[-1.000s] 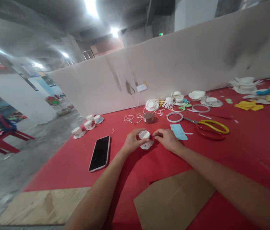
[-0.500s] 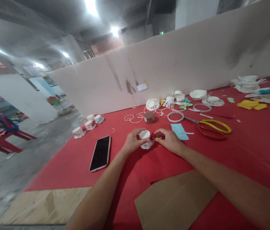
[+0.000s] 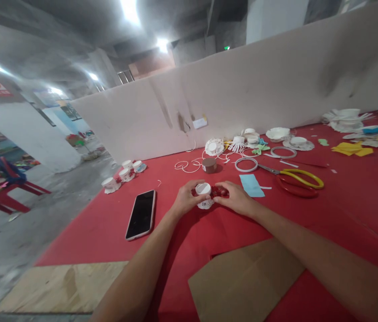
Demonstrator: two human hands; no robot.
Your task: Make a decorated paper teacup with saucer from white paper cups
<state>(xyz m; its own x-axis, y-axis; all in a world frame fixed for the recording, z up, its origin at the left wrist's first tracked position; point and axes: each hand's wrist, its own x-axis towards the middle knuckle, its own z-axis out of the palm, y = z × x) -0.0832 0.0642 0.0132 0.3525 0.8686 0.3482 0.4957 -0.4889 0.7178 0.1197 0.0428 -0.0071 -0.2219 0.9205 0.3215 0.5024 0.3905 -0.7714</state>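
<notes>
A small white paper cup (image 3: pixel 203 188) stands on a lacy-edged white paper saucer (image 3: pixel 205 205) on the red tabletop. My left hand (image 3: pixel 187 197) is closed around the cup's left side, its thumb across the front. At the right side sits a dark red crinkled piece (image 3: pixel 220 191). My right hand (image 3: pixel 234 197) curls around that piece, thumb in front and fingers behind, with the fingertips close to the cup. Whether they also touch the cup cannot be made out.
A phone (image 3: pixel 140 214) lies to the left, below several finished-looking cups (image 3: pixel 127 172). Behind my hands are a brown tape roll (image 3: pixel 209 166) and a white ring (image 3: pixel 246 164). Scissors (image 3: pixel 289 175) and blue paper (image 3: pixel 251 185) lie right. Brown cardboard (image 3: pixel 245 281) is in front.
My right hand has gone from a fingertip pinch on the red piece to a wider curl around it, nearer the cup. The left hand keeps its hold.
</notes>
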